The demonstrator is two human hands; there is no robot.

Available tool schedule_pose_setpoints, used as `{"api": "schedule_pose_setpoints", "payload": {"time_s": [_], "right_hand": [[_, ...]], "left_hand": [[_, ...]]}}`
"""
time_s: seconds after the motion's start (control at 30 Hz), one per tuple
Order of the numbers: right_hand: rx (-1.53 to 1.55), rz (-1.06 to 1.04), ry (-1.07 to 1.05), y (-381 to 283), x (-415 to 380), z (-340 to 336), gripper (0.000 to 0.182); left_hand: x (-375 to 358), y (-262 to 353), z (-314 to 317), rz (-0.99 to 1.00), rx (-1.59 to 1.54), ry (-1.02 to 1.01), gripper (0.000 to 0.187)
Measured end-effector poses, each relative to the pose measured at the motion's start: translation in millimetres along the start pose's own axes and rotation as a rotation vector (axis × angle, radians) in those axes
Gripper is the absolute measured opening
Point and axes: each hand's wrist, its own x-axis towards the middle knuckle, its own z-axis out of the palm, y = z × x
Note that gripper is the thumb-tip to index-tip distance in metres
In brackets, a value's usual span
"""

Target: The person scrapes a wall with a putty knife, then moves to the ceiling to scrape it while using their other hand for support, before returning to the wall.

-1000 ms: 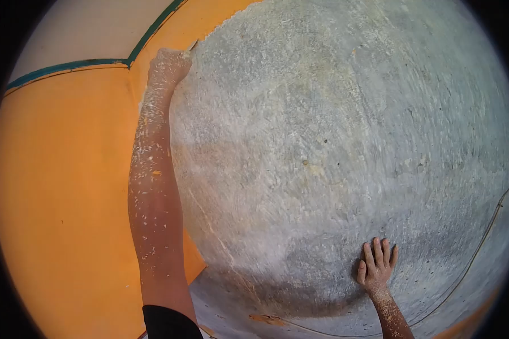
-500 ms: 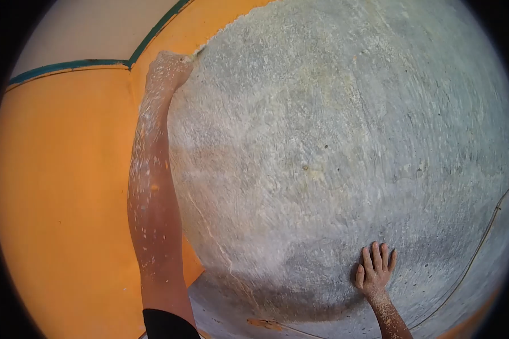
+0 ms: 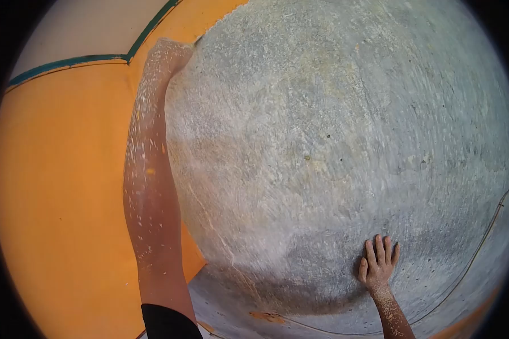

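Left hand (image 3: 167,55) grip unclear at paint edge (image 3: 195,42); right hand (image 3: 378,261) flat, fingers up, on scraped wall (image 3: 333,141).

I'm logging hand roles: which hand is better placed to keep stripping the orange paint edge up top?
Left. The left hand is raised at the orange paint edge; the right hand lies flat on scraped grey wall far below.

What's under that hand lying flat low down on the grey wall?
The right hand lies spread and flat on bare grey wall, scraped of its orange paint. The patch beneath the palm is covered, so its surface cannot be seen.
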Motion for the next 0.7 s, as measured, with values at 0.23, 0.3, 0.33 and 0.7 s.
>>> {"api": "schedule_pose_setpoints", "payload": {"time_s": [0.23,0.3,0.33,0.7], "right_hand": [[-0.004,0.004,0.026,0,0,3,0.042],[0.007,-0.005,0.037,0,1,1,0.042],[0.012,-0.014,0.022,-2,-1,0,0.042],[0.031,0.04,-0.078,-19,-24,7,0.045]], "left_hand": [[-1,-3,4,0.153,-0.028,0.092,0.045],[-1,-4,6,0.072,-0.064,0.073,0.044],[9,-11,16,-0.014,-0.05,0.039,0.042],[10,-25,12,0.098,-0.103,0.004,0.034]]}}
